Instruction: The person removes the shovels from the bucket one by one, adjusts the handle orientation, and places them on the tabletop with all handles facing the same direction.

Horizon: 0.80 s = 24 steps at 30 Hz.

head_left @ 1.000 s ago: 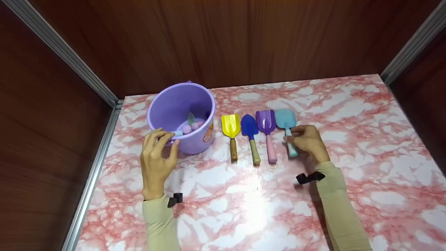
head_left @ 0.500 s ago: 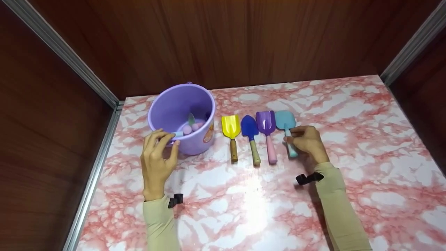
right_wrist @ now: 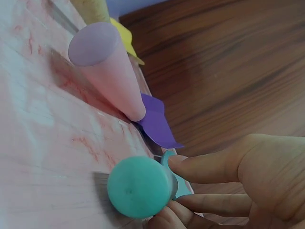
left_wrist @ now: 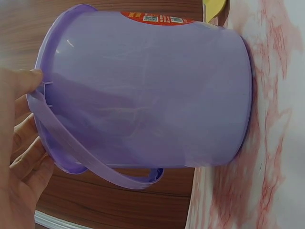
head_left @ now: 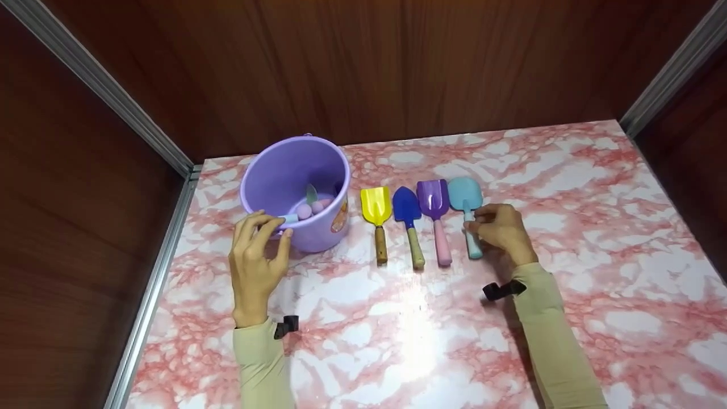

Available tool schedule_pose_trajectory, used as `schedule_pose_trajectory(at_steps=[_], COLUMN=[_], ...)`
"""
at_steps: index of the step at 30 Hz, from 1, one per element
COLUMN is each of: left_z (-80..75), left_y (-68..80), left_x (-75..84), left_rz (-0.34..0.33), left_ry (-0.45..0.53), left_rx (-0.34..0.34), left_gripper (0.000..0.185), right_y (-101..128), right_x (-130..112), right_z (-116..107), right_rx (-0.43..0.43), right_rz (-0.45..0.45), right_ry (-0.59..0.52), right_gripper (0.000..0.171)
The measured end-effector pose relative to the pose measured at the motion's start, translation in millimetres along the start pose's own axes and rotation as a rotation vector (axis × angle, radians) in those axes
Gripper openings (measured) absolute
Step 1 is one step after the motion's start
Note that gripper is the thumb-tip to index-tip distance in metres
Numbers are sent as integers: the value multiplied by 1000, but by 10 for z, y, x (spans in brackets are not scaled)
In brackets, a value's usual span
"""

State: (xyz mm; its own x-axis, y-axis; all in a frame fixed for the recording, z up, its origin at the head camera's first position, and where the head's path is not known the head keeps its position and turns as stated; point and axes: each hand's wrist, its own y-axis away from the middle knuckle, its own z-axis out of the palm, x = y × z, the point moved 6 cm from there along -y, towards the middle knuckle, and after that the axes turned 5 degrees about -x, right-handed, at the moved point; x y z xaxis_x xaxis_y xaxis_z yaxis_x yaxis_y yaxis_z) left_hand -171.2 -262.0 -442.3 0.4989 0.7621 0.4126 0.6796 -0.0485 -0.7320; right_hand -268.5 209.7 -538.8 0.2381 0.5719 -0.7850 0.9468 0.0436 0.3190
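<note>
Right now pinching the handle of the teal shovel (head_left: pixel 467 199) with the right hand (head_left: pixel 502 233), thumb on one side and curled fingertips (right_wrist: pixel 209 164) on the other, grip closed narrowly around the round handle, as seen in the right wrist view. Lying flat on the counter (head_left: pixel 568 255), long axis running away from the person, blade at the far end and handle end (right_wrist: pixel 138 187) pointing back toward the body. Sitting directly under the right grip, so clearly nearer to the right hand than to the left.

Resting just beside, to the left, in one parallel row: purple shovel (head_left: pixel 435 218) with pink handle, then blue shovel (head_left: pixel 409 221), then yellow shovel (head_left: pixel 376 216), all with blades away and handles toward the person.

Further left, just beyond the yellow shovel, standing upright: purple bucket (head_left: pixel 318 236). Gripping its near rim with the left hand (head_left: pixel 255 255), thumb (left_wrist: pixel 24 81) pressing near the root of the bail and fingers curling at the rim behind it. Holding small pink balls (head_left: pixel 309 209) and some other pieces inside, too small for naming.

Surrounding the counter on three sides: dark wooden walls (head_left: pixel 369 68).
</note>
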Motion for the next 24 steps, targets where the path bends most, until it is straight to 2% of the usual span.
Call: schedule_pose_trajectory(at_steps=[7, 13, 19, 24], left_z=[10, 16, 0, -15], left_y=[-15, 30, 32, -12], left_x=[5, 13, 22, 6], left_rz=[0, -11, -17, -18], left_ry=[-4, -6, 0, 6], left_rx=[0, -13, -8, -12], left_gripper=[22, 23, 23, 24], right_y=[23, 131, 207, 184], right_x=[-12, -162, -571, -1098], right_z=[-15, -68, -137, -157], right_rx=[-6, 61, 79, 88], right_rz=[0, -100, -195, -312], right_ry=[-25, 75, 127, 152], right_gripper=[56, 50, 52, 50])
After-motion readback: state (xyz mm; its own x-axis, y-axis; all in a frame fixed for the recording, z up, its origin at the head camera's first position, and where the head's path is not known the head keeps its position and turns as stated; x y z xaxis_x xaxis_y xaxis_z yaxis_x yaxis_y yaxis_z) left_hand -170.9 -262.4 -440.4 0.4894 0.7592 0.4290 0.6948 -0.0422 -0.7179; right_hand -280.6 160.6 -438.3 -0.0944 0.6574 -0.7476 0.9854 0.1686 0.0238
